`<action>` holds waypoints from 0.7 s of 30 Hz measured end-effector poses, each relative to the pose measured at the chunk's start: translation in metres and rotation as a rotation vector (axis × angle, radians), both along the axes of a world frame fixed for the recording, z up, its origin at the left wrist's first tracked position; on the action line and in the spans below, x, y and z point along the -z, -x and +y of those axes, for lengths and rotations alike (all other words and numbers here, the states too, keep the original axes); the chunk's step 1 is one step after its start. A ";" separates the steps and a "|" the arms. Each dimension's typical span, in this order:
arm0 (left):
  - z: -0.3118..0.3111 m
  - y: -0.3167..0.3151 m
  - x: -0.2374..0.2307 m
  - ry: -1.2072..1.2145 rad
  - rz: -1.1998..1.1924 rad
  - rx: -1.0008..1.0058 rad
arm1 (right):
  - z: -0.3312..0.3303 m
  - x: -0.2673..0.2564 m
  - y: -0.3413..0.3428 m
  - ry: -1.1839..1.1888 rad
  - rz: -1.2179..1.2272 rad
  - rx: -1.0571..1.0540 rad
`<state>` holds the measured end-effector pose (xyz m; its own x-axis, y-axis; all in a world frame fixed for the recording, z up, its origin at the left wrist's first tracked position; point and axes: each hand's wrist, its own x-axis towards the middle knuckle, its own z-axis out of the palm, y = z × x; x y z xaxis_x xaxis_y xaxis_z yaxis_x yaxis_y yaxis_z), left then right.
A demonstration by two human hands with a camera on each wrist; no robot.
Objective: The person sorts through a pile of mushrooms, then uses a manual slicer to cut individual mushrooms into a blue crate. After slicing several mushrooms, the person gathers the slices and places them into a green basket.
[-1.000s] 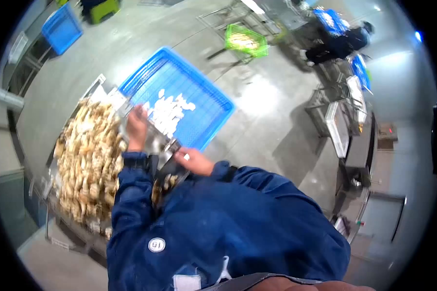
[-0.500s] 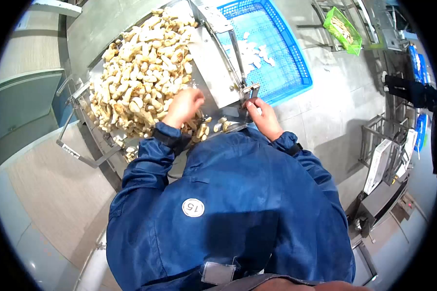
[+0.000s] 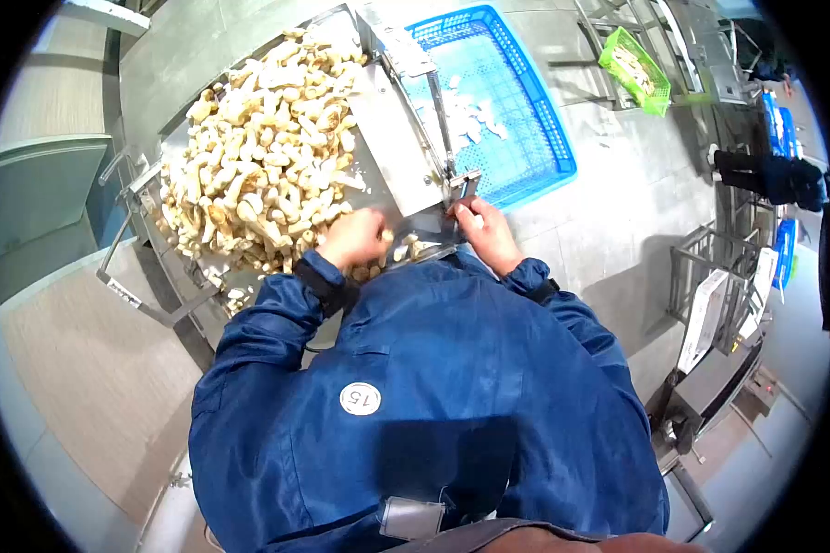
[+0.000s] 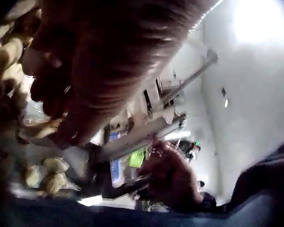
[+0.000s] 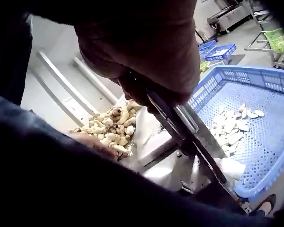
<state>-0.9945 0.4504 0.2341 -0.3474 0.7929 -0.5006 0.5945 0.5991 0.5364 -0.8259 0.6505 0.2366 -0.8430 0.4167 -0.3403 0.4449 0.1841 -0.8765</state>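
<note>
My right hand [image 3: 491, 238] grips the dark handle [image 5: 154, 97] of a hinged cutting blade [image 5: 199, 151], fixed along the edge of a metal worktable. The long blade runs away from me beside a pale board [image 3: 392, 143]. My left hand [image 3: 355, 240] is at the near right edge of a heap of pale brown mushrooms [image 3: 258, 161], its fingers curled round a mushroom [image 4: 43, 128]. The left palm hides part of that mushroom in the left wrist view. A few loose mushrooms [image 4: 54, 175] lie close to my body, between the two hands.
Past the blade is a blue perforated crate [image 3: 563, 161] with white slices [image 3: 470, 115] in it. A green basket [image 3: 659, 100] stands farther off. At right are metal racks [image 3: 701, 276] and another person [image 3: 765, 175]. A metal frame [image 3: 148, 309] juts out at left.
The head view has swung down and rightward over the worktable since the first frame. My left hand has moved from the heap's edge a little nearer my body and rightward. The right hand stays on the handle.
</note>
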 end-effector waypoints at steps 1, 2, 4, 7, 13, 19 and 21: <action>0.008 0.018 -0.002 0.047 -0.171 0.022 | 0.000 -0.002 0.000 0.011 0.011 0.002; 0.012 0.024 0.001 -0.151 -0.431 -0.203 | 0.000 -0.004 0.001 0.023 0.023 0.002; 0.016 0.036 0.002 -0.358 -0.790 -0.521 | -0.001 -0.005 0.002 0.027 0.040 0.000; 0.029 0.048 -0.003 -0.595 -1.013 -0.682 | 0.000 -0.002 0.000 0.009 0.048 0.000; 0.045 0.046 -0.006 -0.701 -1.200 -0.718 | 0.000 0.005 -0.002 0.011 0.039 -0.003; 0.085 0.070 0.050 -0.524 -0.717 -0.920 | 0.001 0.002 -0.001 -0.012 0.039 -0.021; 0.099 0.076 0.076 -0.596 -0.617 -0.863 | 0.000 0.004 -0.001 -0.005 0.029 -0.002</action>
